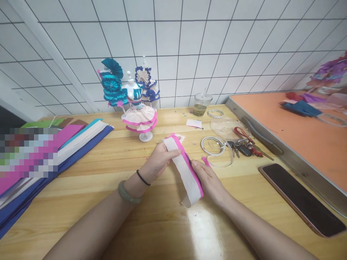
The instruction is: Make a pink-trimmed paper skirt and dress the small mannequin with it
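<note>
My left hand (159,159) pinches a white crepe paper strip (187,178) with a pink border, the thumb lying on top near its upper end. The strip slants down to the right, and its lower end curls above the table. At the pink edge is my right hand (207,177), its fingers closed around what looks like scissors (188,157). Only a thin dark blade shows; the handles are hidden in the hand. Beyond the strip stands a small white dress form (132,88) wearing a teal top and a white paper skirt (139,117) with pink edging.
Behind are two more dressed forms, one teal (112,85), one blue and white (148,85). Folded coloured paper (81,148) lies left. Tape rolls (213,145), keys (244,148), a cup (202,104) and a phone (300,198) are right, beside an orange-topped board (262,115).
</note>
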`<control>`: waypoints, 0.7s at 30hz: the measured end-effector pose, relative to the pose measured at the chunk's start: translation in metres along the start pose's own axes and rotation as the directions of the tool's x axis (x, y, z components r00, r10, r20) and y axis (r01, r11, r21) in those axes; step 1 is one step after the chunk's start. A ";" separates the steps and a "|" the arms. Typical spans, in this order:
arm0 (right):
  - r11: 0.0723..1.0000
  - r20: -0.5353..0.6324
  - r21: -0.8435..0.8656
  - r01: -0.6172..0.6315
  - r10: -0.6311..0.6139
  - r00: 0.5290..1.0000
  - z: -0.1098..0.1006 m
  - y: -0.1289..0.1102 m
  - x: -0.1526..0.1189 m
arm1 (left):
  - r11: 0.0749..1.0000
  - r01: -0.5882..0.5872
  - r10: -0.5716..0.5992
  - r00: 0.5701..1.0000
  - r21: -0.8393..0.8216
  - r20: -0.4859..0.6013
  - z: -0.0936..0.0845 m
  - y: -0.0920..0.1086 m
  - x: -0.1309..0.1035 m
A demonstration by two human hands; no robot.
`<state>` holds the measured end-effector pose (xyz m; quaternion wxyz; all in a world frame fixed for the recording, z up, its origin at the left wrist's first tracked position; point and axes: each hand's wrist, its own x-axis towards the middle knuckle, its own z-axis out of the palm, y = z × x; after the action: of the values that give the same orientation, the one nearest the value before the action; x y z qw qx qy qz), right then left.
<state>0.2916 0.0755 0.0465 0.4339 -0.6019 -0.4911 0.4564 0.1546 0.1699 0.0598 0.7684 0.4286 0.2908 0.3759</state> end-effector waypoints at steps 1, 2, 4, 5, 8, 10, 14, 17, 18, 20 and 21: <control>1.000 -0.001 0.000 -0.003 0.003 1.000 0.000 0.000 0.000 | 1.000 -0.001 0.001 1.000 0.006 0.000 0.000 0.000 0.000; 1.000 0.000 0.002 -0.006 0.006 1.000 -0.001 -0.001 0.000 | 1.000 -0.001 0.001 1.000 0.013 0.002 0.000 0.000 0.000; 1.000 0.003 0.006 -0.005 0.005 1.000 -0.002 -0.001 0.000 | 1.000 -0.004 0.004 1.000 0.025 0.008 -0.001 0.000 0.001; 1.000 0.002 0.007 -0.003 0.003 1.000 -0.002 0.000 0.001 | 0.999 -0.007 0.006 1.000 0.032 0.012 -0.001 -0.001 0.001; 1.000 0.003 0.014 0.007 -0.008 1.000 -0.003 0.000 0.002 | 0.999 -0.011 0.009 0.999 0.046 0.039 -0.002 -0.003 0.001; 1.000 0.003 0.013 0.001 -0.001 1.000 -0.003 -0.001 0.002 | 0.998 -0.012 0.009 0.999 0.055 0.051 -0.001 -0.003 0.001; 1.000 0.006 -0.005 -0.021 0.021 1.000 -0.003 -0.004 0.001 | 0.994 -0.060 0.059 0.998 0.093 0.021 -0.002 -0.001 0.002; 0.999 0.013 0.008 -0.047 0.047 0.999 -0.003 -0.005 0.000 | 0.984 -0.113 0.114 0.994 0.137 0.001 -0.004 -0.001 0.003; 0.998 0.016 0.014 -0.060 0.060 0.998 -0.003 -0.006 0.000 | 0.981 -0.125 0.127 0.992 0.151 -0.002 -0.005 -0.001 0.004; 0.997 0.021 0.027 -0.079 0.079 0.997 -0.003 -0.007 0.000 | 0.973 -0.144 0.146 0.989 0.179 -0.003 -0.007 -0.003 0.005; 0.996 0.022 0.034 -0.082 0.081 0.996 -0.002 -0.007 0.000 | 0.970 -0.148 0.152 0.988 0.194 -0.003 -0.008 -0.004 0.006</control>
<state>0.2927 0.0767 0.0540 0.4204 -0.6091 -0.4623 0.4883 0.1524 0.1769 0.0522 0.6900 0.5184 0.2996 0.4068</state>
